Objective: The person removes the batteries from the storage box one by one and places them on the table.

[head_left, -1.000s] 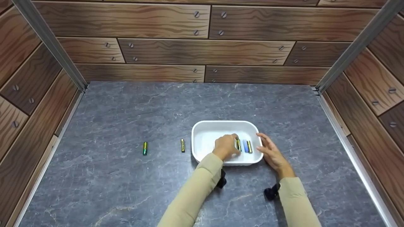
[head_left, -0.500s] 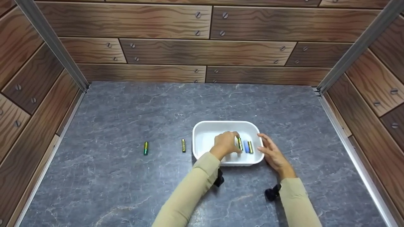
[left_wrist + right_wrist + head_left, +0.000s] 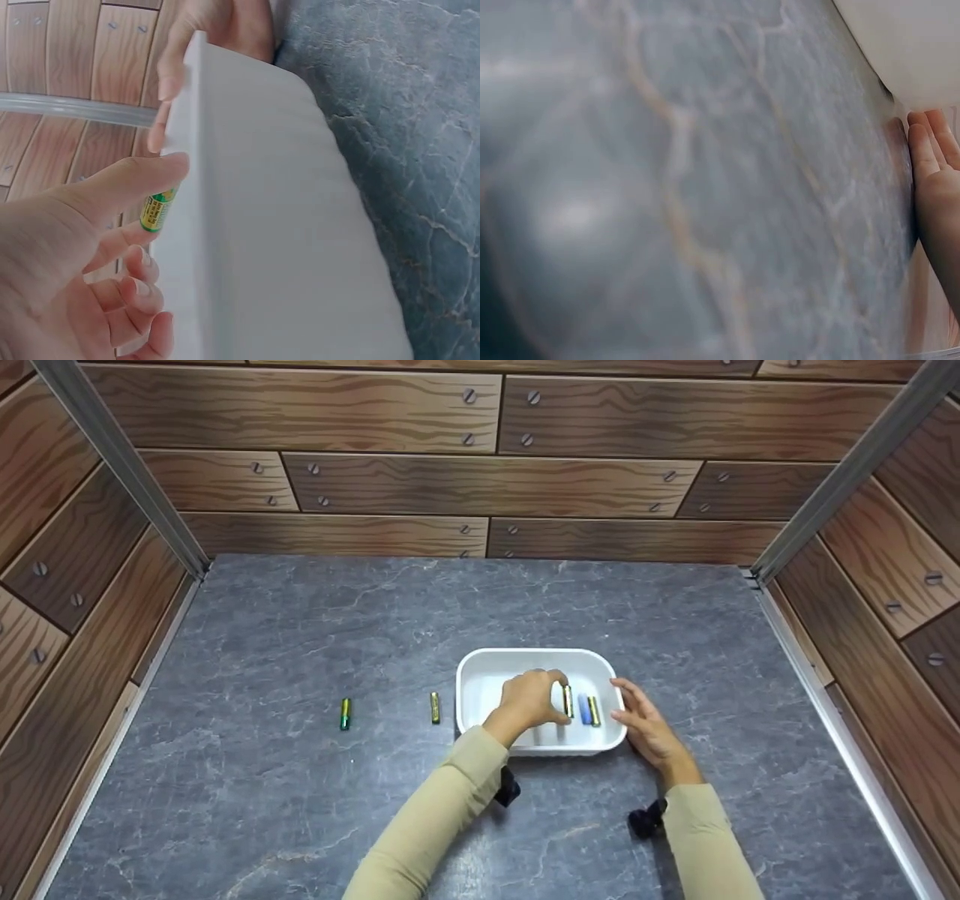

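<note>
A white plastic container (image 3: 480,742) stands on the grey marbled table. Over its inside, my left hand (image 3: 525,699) pinches a gold-and-green battery (image 3: 568,701) between thumb and forefinger. The left wrist view shows this battery (image 3: 157,210) near the rim, with the other fingers loosely bent. Beside it in the container lie a blue battery (image 3: 585,709) and a gold battery (image 3: 595,711), side by side. My right hand (image 3: 654,731) touches the container's right end with fairly straight, spread fingers; in the right wrist view the hand (image 3: 937,180) is partly cut off.
Left of the container a gold battery (image 3: 435,708) lies on the table (image 3: 300,795). Farther left lies a green-and-gold battery (image 3: 345,714). Wood-patterned walls (image 3: 390,480) with metal corner posts enclose the back and sides.
My left hand has shifted slightly left and up in the head view, and the pinched battery has risen a little. The right hand stays at the container's end.
</note>
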### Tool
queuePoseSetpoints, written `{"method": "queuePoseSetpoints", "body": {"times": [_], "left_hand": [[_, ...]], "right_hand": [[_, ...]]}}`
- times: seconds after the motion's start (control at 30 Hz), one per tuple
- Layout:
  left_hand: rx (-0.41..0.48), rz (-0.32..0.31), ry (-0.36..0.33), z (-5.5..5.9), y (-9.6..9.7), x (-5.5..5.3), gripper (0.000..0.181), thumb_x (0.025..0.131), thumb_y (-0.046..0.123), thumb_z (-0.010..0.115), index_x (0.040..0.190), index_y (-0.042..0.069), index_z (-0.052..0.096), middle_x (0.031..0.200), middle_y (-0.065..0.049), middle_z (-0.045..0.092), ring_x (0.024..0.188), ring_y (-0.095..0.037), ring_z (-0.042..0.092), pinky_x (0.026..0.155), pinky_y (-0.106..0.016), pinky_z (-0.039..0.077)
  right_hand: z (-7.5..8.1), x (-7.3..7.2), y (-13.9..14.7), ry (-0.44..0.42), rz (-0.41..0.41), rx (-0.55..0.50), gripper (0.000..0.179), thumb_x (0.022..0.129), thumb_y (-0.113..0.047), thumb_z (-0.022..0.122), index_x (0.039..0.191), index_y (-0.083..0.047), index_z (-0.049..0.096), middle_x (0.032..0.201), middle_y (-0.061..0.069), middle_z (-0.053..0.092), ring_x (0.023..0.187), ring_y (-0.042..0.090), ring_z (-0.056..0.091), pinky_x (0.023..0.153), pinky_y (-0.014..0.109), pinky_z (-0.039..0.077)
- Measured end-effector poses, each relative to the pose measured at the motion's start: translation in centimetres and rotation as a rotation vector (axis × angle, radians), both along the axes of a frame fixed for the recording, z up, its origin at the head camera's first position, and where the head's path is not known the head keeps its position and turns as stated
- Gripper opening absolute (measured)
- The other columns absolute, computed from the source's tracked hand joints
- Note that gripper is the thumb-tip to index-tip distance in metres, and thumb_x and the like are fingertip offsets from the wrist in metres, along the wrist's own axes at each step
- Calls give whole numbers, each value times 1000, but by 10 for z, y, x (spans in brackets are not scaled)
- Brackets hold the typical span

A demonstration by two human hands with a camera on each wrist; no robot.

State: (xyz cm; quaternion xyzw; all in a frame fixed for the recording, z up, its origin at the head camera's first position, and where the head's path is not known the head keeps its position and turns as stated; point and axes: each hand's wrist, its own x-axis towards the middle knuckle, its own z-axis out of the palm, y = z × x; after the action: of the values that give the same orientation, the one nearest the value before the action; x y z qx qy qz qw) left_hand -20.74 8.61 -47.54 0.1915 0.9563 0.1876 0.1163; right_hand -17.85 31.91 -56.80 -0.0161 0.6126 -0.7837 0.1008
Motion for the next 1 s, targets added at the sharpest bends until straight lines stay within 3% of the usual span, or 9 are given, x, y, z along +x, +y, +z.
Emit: {"method": "queuePoseSetpoints", "body": {"times": [0.33, 0.57, 1.0], "left_hand": [[12, -16, 27, 13, -10, 2, 59, 71, 44, 82, 125, 29, 61, 110, 1, 70, 89, -17, 66, 72, -37, 55], [31, -24, 28, 16, -21, 3, 60, 71, 44, 83, 125, 29, 61, 91, 2, 67, 66, -9, 48, 58, -30, 47], [38, -10, 51, 19, -43, 4, 57, 71, 43, 83, 122, 29, 62, 92, 1, 66, 70, -11, 55, 54, -27, 40]], "right_hand": [[-1, 0, 1, 3, 10, -12, 49, 90, 8, 51, 122, -30, 52, 128, -11, 55, 111, 7, 58, 87, 24, 52], [1, 1, 0, -13, 11, 14, 49, 91, 6, 52, 124, -30, 51, 128, -14, 55, 113, 4, 56, 89, 23, 50], [3, 1, -3, -46, -35, 22, 49, 90, 7, 53, 122, -30, 53, 128, -10, 55, 112, 7, 56, 88, 23, 50]]}}
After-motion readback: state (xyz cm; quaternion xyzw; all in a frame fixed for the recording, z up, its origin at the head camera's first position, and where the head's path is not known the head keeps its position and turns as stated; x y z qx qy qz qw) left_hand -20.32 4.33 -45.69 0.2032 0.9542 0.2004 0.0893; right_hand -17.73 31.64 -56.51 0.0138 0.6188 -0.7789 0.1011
